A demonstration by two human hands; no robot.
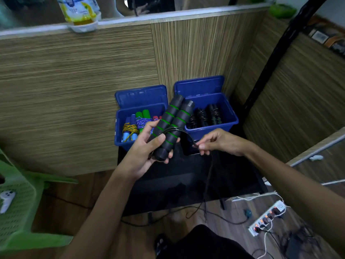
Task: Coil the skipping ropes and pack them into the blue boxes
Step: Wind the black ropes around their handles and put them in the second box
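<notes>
Nearest the camera, a dark garment fills the bottom edge, and beside it on the wooden floor lies a white power strip with lit switches and a tangle of cables, blurred and partly cut off at the right. Both forearms reach forward from the lower corners. The left hand curls its fingers and thumb round a pair of black foam handles with green rings, held side by side and tilted up to the right; the lower ends of the handles are hidden in the palm. The right hand pinches the black rope between thumb and fingertips just beside the handles; a few turns of it cross the handles, and the rest hangs down to the floor, where it is hard to follow against the black counter. At the back of the counter stand two blue boxes with lids raised against a wood-grain wall panel. The left blue box holds coiled ropes with coloured handles, partly hidden by the left hand and the handles. The right blue box holds dark bundles whose detail cannot be made out. A green plastic chair is cut off at the left edge, and a blurred bottle sits on the ledge above.
</notes>
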